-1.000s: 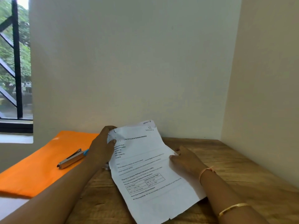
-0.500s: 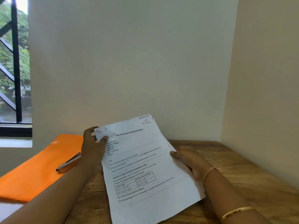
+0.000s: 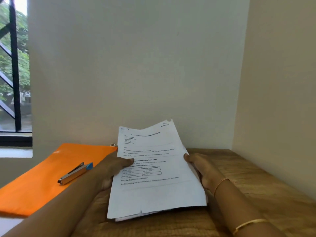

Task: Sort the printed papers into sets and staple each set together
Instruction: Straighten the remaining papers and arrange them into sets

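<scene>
Closest to you, the lower edge of the printed papers (image 3: 153,190) is ragged. The sheets beneath the top page stick out unevenly at the bottom left, just over the wooden table (image 3: 256,194), and I cannot tell whether that edge rests on the wood or hangs clear of it. Your left hand (image 3: 112,166) holds the stack by its left side, thumb laid across the print. Your right hand (image 3: 201,170) clasps the right side opposite. The hands are apart, with the stack tilted up between them. Farther up, the top page buckles down its middle and carries a handwritten mark in its far right corner.

To your left, well apart from the stack, the stapler (image 3: 75,173) lies on the orange folder (image 3: 42,182). Beyond are the bare wall (image 3: 136,65) and the window (image 3: 15,74).

The risks, as I judge them:
- **Crooked stapling:** staple now and the uneven sheets get pinned askew, so square them on the table first.
- **Sheets sliding out:** reaching for the stapler means freeing your left hand, and a one-sided grip could let the lower sheets slip.
- **A mixed set:** only the top page shows, so a stray page from another set may be hiding underneath. Check before you fasten.
</scene>
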A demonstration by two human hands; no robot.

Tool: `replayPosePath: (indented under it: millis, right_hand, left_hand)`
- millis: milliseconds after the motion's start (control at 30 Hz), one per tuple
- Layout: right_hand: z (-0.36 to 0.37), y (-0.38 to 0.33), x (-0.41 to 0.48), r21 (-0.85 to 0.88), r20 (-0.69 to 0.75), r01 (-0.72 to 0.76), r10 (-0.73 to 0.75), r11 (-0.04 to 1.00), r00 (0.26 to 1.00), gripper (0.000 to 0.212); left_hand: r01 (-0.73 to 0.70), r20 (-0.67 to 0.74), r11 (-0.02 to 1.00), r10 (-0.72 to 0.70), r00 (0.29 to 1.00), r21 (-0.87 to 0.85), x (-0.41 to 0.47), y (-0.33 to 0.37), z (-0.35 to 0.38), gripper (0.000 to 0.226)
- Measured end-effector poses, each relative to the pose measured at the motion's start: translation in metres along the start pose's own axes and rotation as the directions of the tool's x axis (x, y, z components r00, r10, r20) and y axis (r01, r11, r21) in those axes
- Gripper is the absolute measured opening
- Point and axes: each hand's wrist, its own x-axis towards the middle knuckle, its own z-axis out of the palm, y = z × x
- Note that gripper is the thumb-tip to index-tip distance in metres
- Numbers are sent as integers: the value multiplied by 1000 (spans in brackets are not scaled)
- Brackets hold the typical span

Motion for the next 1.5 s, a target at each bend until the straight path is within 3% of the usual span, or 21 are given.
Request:
replayPosePath:
  millis: [133,233,400,533,667,733,833,933,1067,1167,1233,1333,1500]
  right_hand:
    - [2,2,2,45,3,8,-9,999,1000,28]
    - [-1,-1,-1,122,146,-84,66,989,987,32]
    - [-6,-3,-5,-24,311,-193,190,981,931,34]
    - [-7,-6,-8,-86,235,-215,230,973,944,22]
    - [-13,-8,-9,-20,121,-187,188,982,975,14]
    - [-14,-8,-8,2,76,-161,161,987,984,16]
    - [-9,-8,0,30,49,-102,101,994,994,14]
    - [2,-14,12,28,49,-62,61,998,997,22]
    - [22,-25,28,-29,54,-38,40,999,998,16]
    - [41,-31,42,-205,70,-47,63,978,996,18]
    - [52,-31,52,-417,95,14,28,909,995,22]
    - [62,-26,55,-723,89,103,-56,684,994,29]
    - [68,-11,65,-904,15,93,-187,417,982,44]
  left_hand:
    - [-43,-97,997,49,994,65,-1,-2,3,16]
    - [-68,-151,995,79,985,76,-2,1,8,12]
    - [17,-160,999,-12,987,31,-7,5,6,13]
    - [82,-206,997,-83,975,-14,-11,6,5,10]
    - [0,-381,1000,-2,925,-7,-2,3,0,36]
    - [-35,-459,993,85,885,117,2,5,-8,39]
    - [18,-462,918,183,868,397,5,5,-16,32]
    - [70,-420,846,188,888,528,9,2,-19,16]
    - [124,-406,788,169,898,602,16,3,-17,32]
    - [122,-404,815,145,903,566,23,-5,-16,50]
    - [127,-379,763,163,911,633,23,-12,-12,49]
    - [110,-310,648,203,929,754,22,-21,-6,37]
    - [39,-228,556,273,935,830,25,-29,-1,20]
